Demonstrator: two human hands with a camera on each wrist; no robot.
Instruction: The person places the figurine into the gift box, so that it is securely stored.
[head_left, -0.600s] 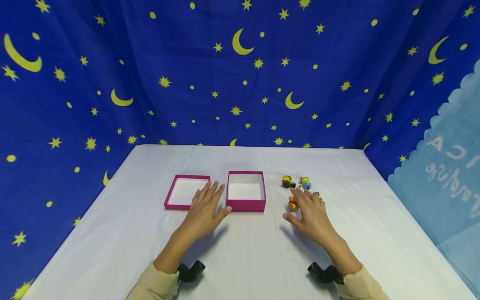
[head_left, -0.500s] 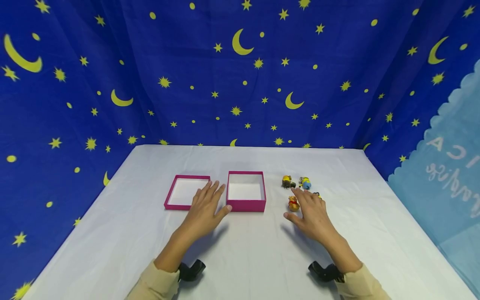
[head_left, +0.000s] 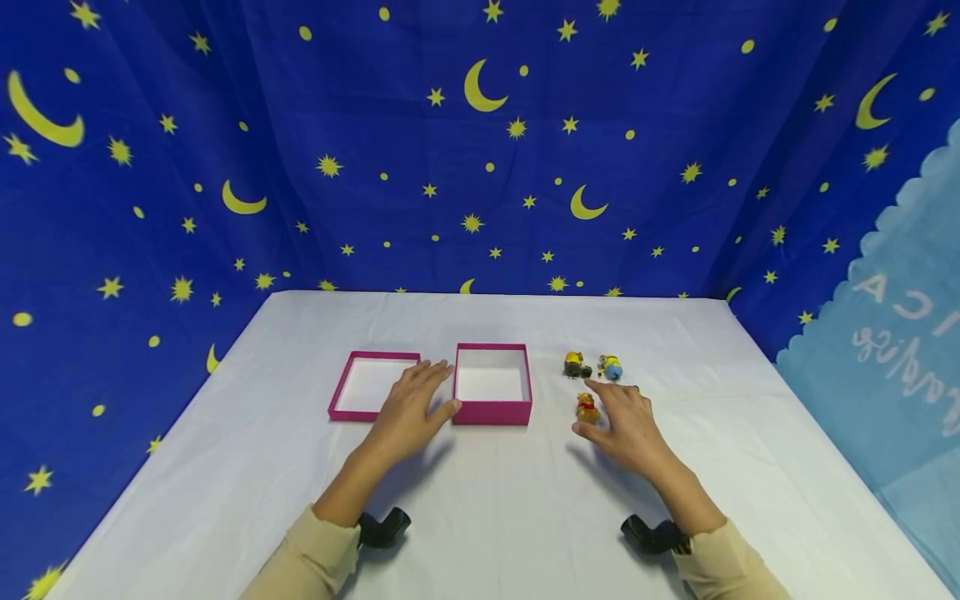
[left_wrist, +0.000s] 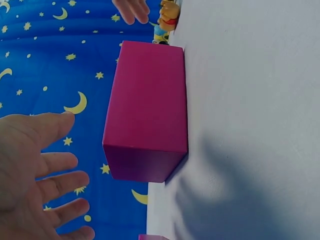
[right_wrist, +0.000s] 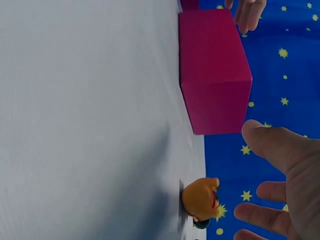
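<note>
My left hand (head_left: 411, 410) hovers with spread fingers between a shallow pink lid (head_left: 367, 382) and a deeper open pink box (head_left: 491, 413). Neither is held; in the left wrist view the box (left_wrist: 147, 95) stands apart from the hand (left_wrist: 45, 175). On the right, my right hand (head_left: 624, 429) is held above the table with thumb and fingers apart. Nearest to it is a small orange bear figurine in red (head_left: 587, 408), also visible in the right wrist view below the box (right_wrist: 215, 55). A fourth figurine is mostly hidden by the right hand.
Behind the bear lie two minion figurines, one yellow and brown (head_left: 573, 364), one yellow and blue (head_left: 611, 367). A white cloth covers the table (head_left: 495, 508). Blue star-and-moon fabric (head_left: 420, 150) hangs at the back and sides. A black wrist camera (head_left: 384, 529) sits on each wrist.
Both hands have bent slightly at the fingers and lowered a little. The right hand has shifted slightly right, leaving more of the bear figurine visible. The box, lid and figurines have not moved.
</note>
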